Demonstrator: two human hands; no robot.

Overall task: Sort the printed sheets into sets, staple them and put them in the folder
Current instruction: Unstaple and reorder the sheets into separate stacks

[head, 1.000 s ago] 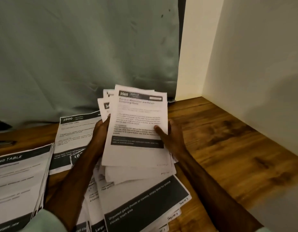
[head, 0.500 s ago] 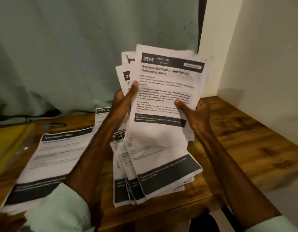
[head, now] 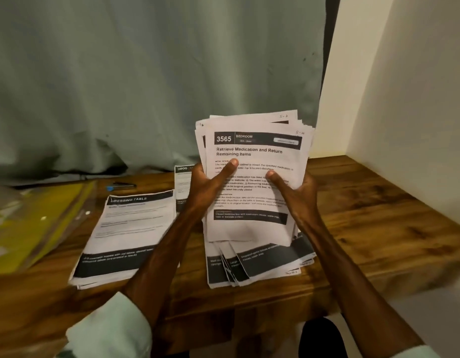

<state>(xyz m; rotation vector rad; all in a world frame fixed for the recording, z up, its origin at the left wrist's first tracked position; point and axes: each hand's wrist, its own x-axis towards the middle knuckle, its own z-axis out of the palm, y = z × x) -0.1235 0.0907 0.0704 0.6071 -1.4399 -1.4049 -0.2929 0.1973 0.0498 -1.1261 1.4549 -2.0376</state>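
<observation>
Both hands [head: 252,187] grip the upright sheet bundle [head: 254,161] between them.

Both hands, the left hand [head: 205,182] and the right hand [head: 297,187], are gripping a bundle of printed sheets [head: 252,202] upright above the wooden table [head: 373,223], near its right edge.
</observation>
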